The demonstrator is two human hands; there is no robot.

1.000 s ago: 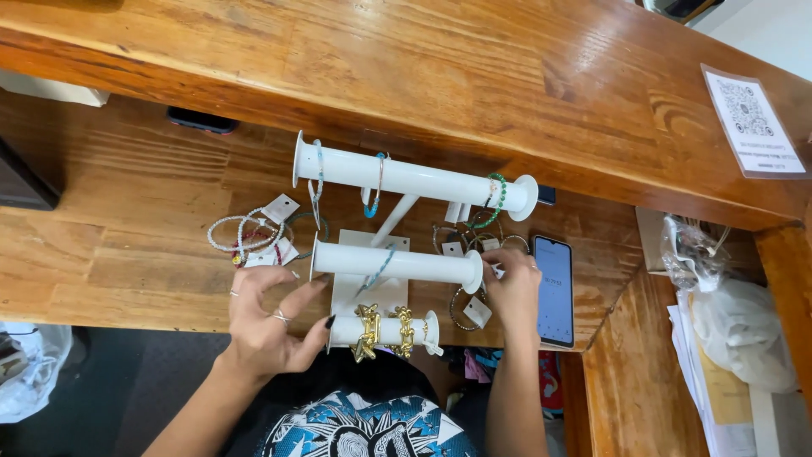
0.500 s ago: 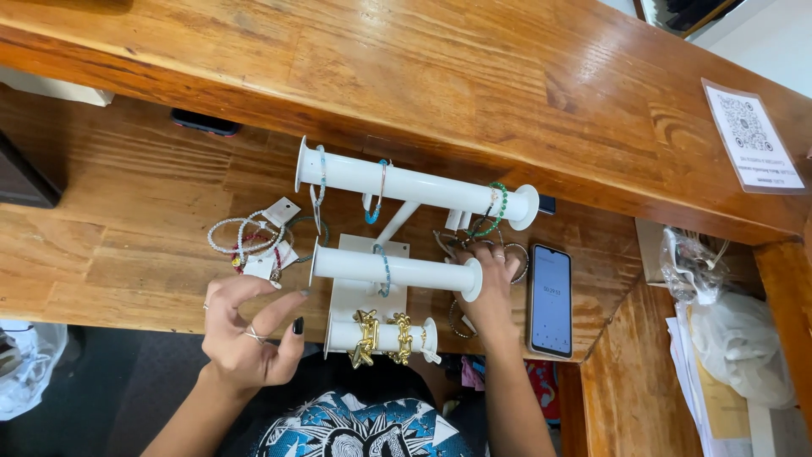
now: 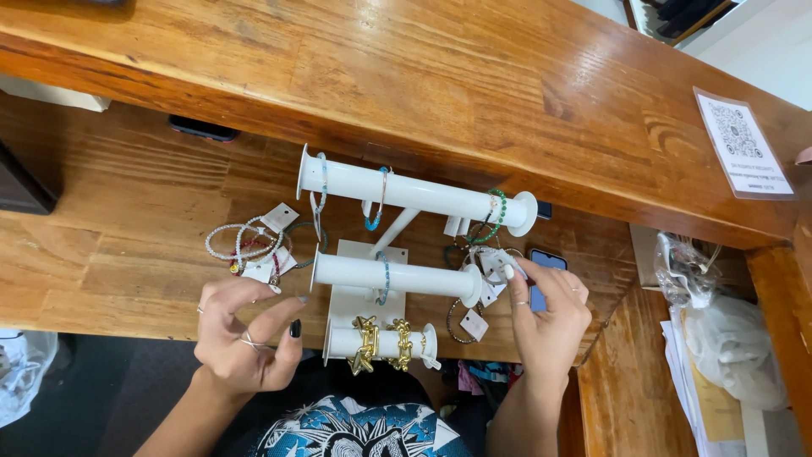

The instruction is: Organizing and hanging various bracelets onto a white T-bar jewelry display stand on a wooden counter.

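Stand (image 3: 359, 309) bars lying left–right, right hand (image 3: 548, 320) at middle bar's end

The tabletop (image 3: 127, 262) is varnished wood, grain plain, with a soft gloss. The stand (image 3: 397, 275) looks smooth white plastic or painted metal — I cannot tell which. Two chain bracelets (image 3: 382, 343) shine gold; the tags (image 3: 279, 217) are matt paper — the bag (image 3: 694, 271) clear, crinkled plastic.

Bright even daylight, soft shadows under shelf, sharp focus, perhaps slight edge distortion
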